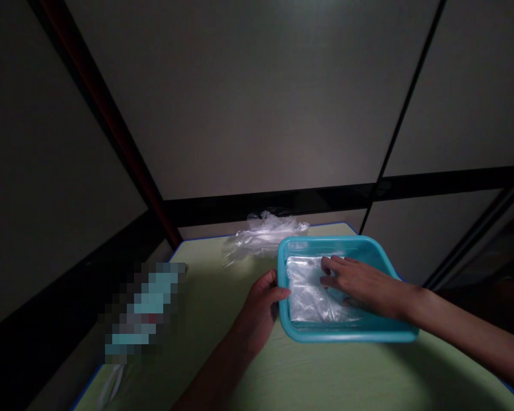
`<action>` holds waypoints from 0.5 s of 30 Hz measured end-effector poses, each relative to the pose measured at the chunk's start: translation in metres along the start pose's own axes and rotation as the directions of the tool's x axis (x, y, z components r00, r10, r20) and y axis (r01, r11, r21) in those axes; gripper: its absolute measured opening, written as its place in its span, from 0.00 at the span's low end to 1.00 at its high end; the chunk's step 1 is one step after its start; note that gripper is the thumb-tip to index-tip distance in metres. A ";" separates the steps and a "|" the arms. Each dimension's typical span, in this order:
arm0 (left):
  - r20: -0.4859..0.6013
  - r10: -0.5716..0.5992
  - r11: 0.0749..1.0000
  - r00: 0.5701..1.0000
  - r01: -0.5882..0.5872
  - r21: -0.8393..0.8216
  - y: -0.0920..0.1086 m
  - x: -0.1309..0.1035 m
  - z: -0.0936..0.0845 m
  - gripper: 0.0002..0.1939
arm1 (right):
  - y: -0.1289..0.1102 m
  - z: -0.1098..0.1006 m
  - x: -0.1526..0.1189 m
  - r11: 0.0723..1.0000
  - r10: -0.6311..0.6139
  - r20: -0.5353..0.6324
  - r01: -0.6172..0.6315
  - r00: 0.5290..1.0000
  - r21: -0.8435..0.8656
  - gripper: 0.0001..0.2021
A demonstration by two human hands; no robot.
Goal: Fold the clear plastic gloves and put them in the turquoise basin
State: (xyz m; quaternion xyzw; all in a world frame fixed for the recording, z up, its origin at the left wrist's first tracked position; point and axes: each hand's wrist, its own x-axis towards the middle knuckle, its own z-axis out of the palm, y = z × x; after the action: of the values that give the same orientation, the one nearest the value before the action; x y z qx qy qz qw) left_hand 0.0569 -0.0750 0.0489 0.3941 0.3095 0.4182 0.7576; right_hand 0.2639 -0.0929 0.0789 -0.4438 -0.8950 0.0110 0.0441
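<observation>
A turquoise plastic basin (346, 335) sits tilted toward me over the table. My left hand (263, 302) grips its left rim, the thumb over the edge and the fingers behind the outer wall. Inside lies a flat, folded clear plastic bag (306, 294), shiny and creased, against the basin's left part. My right hand (353, 282) reaches in from the right, its fingers apart and slightly bent, resting on or just above the bag. The fingertips underneath are partly hidden. Behind the basin, a crumpled heap of clear plastic (268, 234) lies on the table.
The light green table (214, 342) has a blue edge. At its left lies a pixelated turquoise item (149, 302) with a pale strap-like piece (113, 381) below it. Cabinet panels (261, 114) stand right behind the table, with a dark panel to the left.
</observation>
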 end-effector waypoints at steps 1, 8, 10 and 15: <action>-0.005 0.001 1.000 1.000 -0.001 -0.007 -0.001 0.000 0.000 0.12 | -0.001 0.000 0.000 1.000 0.017 0.032 -0.017 0.999 0.005 0.19; 0.030 -0.017 0.997 0.999 0.019 -0.079 -0.012 0.004 0.010 0.07 | 0.007 0.006 -0.009 0.992 0.121 0.286 -0.126 0.951 0.002 0.26; 0.045 -0.010 0.996 0.999 0.013 -0.083 -0.015 0.006 0.013 0.09 | 0.014 0.010 -0.012 0.990 0.124 0.290 -0.138 0.949 0.028 0.25; 0.047 -0.018 0.992 0.999 0.024 -0.125 -0.023 0.017 0.019 0.09 | 0.035 0.019 -0.012 0.979 0.054 0.310 -0.111 0.949 0.170 0.21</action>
State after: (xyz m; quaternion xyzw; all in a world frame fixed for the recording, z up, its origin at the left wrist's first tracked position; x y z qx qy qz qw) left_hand 0.0892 -0.0740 0.0362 0.3520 0.2695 0.4196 0.7921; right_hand 0.2976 -0.0810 0.0571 -0.4680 -0.8667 0.1641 -0.0537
